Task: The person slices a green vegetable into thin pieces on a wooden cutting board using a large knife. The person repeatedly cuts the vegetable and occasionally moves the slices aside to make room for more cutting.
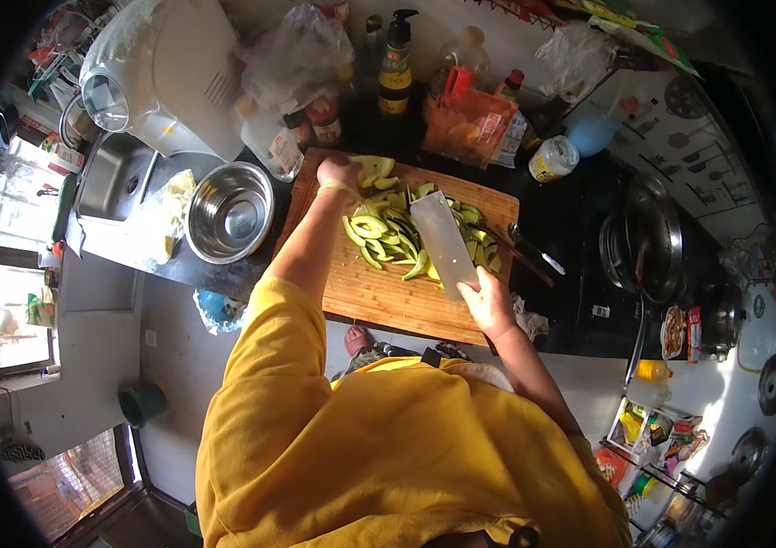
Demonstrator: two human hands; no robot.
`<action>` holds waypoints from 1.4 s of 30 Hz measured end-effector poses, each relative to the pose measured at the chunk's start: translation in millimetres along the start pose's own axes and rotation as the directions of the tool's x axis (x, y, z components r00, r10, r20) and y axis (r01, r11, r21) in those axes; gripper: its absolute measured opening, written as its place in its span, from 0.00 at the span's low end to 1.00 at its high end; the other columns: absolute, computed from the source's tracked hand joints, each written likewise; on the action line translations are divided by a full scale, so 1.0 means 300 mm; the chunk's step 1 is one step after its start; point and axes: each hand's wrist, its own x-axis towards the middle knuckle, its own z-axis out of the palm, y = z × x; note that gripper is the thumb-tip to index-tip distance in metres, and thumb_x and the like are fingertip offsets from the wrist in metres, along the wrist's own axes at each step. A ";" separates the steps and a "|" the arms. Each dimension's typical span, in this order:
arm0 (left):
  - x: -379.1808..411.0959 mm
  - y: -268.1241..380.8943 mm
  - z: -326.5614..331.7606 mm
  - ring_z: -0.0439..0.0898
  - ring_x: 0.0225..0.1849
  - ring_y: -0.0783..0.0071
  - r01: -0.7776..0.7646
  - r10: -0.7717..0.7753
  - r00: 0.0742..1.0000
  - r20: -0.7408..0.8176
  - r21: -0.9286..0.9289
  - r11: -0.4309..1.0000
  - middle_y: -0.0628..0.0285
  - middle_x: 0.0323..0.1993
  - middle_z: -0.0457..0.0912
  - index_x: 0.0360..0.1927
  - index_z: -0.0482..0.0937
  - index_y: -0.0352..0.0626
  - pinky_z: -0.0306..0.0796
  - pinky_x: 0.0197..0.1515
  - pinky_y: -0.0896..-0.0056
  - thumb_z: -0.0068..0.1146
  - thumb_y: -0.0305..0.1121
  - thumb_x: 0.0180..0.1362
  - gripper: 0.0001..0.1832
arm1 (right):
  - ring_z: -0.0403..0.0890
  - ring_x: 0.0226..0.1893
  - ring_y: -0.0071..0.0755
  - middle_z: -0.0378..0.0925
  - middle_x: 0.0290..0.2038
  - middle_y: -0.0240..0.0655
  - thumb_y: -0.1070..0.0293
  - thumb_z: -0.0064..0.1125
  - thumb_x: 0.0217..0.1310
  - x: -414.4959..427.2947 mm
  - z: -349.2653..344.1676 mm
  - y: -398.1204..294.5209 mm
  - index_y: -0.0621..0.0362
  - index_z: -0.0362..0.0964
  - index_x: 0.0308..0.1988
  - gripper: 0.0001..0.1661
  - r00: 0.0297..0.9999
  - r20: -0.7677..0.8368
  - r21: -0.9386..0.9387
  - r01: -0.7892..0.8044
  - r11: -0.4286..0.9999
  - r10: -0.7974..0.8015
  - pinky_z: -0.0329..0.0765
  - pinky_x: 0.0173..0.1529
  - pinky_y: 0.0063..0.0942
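My right hand (489, 303) grips a wide steel cleaver (444, 240) by its handle end. The blade lies tilted over a heap of sliced green gourd or squash (388, 229) on a wooden cutting board (388, 301). Toward the board's far left corner is my left hand (338, 172), right beside a larger pale-green gourd piece (375, 166). Its fingers are blurred and partly hidden, so whether they grip that piece is unclear. More slices (487, 250) lie right of the blade, partly covered by it.
Left of the board stand a steel bowl (230, 212) and a sink (117, 175). Behind are a pump bottle (396, 65), an orange plastic bag (466, 130) and a glass jar (553, 159). A dark-handled utensil (535, 248) and a wok (653, 236) are at right.
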 end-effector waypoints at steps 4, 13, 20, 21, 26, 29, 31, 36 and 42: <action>-0.053 -0.094 -0.069 0.82 0.34 0.71 -0.032 -0.037 0.977 -0.212 -0.313 0.949 0.57 0.34 0.84 0.39 0.79 0.32 0.76 0.40 0.72 0.72 0.36 0.46 0.21 | 0.82 0.33 0.45 0.82 0.31 0.47 0.67 0.61 0.56 0.019 0.033 0.017 0.64 0.69 0.36 0.13 0.998 0.017 0.002 0.062 0.998 -0.062 0.77 0.36 0.36; -0.589 -0.404 -0.255 0.72 0.29 0.82 -0.014 -0.200 0.947 -0.250 -0.658 0.753 0.67 0.28 0.74 0.37 0.73 0.37 0.70 0.31 0.79 0.63 0.23 0.51 0.11 | 0.82 0.32 0.52 0.80 0.29 0.46 0.66 0.62 0.54 0.058 0.187 -0.051 0.61 0.68 0.33 0.12 0.963 0.196 -0.063 0.199 0.978 -0.183 0.76 0.34 0.40; -0.741 -0.463 -0.277 0.70 0.28 0.81 -0.147 -0.102 0.921 -0.376 -0.580 0.801 0.68 0.27 0.73 0.32 0.71 0.38 0.69 0.31 0.79 0.64 0.24 0.48 0.12 | 0.79 0.34 0.57 0.77 0.29 0.51 0.69 0.58 0.53 0.101 0.305 -0.062 0.61 0.68 0.34 0.09 0.920 0.296 -0.034 0.277 0.960 -0.255 0.75 0.37 0.43; -0.746 -0.463 -0.281 0.70 0.28 0.82 -0.196 -0.056 0.906 -0.419 -0.534 0.822 0.67 0.27 0.73 0.32 0.71 0.38 0.69 0.31 0.79 0.64 0.24 0.47 0.13 | 0.79 0.34 0.59 0.77 0.29 0.51 0.68 0.57 0.53 0.105 0.311 -0.074 0.61 0.68 0.34 0.09 0.914 0.301 -0.065 0.305 0.950 -0.273 0.75 0.37 0.44; -0.759 -0.283 -0.337 0.76 0.27 0.70 -0.264 0.166 0.898 -0.408 -0.197 0.944 0.60 0.27 0.75 0.35 0.71 0.39 0.72 0.31 0.71 0.63 0.23 0.44 0.15 | 0.77 0.36 0.61 0.77 0.31 0.49 0.67 0.58 0.52 0.126 0.298 -0.059 0.60 0.69 0.35 0.11 0.932 0.258 -0.105 0.288 0.952 -0.254 0.75 0.39 0.47; -0.754 -0.235 -0.339 0.76 0.31 0.65 -0.342 0.313 0.872 -0.376 -0.011 0.940 0.59 0.30 0.74 0.36 0.71 0.39 0.72 0.33 0.68 0.63 0.23 0.44 0.15 | 0.78 0.37 0.60 0.77 0.32 0.49 0.67 0.59 0.52 0.130 0.275 -0.075 0.60 0.69 0.35 0.11 0.948 0.244 -0.171 0.250 0.953 -0.205 0.75 0.40 0.47; -0.743 -0.228 -0.341 0.75 0.35 0.53 -0.377 0.402 0.869 -0.289 0.140 0.915 0.53 0.35 0.73 0.38 0.70 0.39 0.72 0.36 0.61 0.63 0.22 0.44 0.17 | 0.78 0.37 0.59 0.78 0.32 0.49 0.66 0.60 0.52 0.137 0.268 -0.064 0.59 0.69 0.35 0.12 0.957 0.206 -0.198 0.247 0.949 -0.206 0.75 0.40 0.47; -0.737 -0.172 -0.312 0.75 0.43 0.45 -0.511 0.548 0.819 -0.173 0.215 0.832 0.48 0.44 0.72 0.45 0.69 0.38 0.73 0.42 0.58 0.62 0.23 0.46 0.21 | 0.79 0.35 0.58 0.78 0.32 0.50 0.68 0.61 0.53 0.138 0.237 -0.037 0.61 0.70 0.39 0.13 0.962 0.130 -0.242 0.266 0.933 -0.240 0.76 0.38 0.43; -0.726 -0.221 -0.277 0.75 0.46 0.44 -0.625 0.638 0.769 0.024 0.237 0.744 0.50 0.51 0.72 0.48 0.69 0.39 0.74 0.43 0.57 0.61 0.21 0.47 0.23 | 0.79 0.34 0.57 0.77 0.30 0.50 0.67 0.61 0.54 0.121 0.218 -0.046 0.60 0.70 0.39 0.13 0.971 0.118 -0.264 0.231 0.937 -0.206 0.75 0.37 0.42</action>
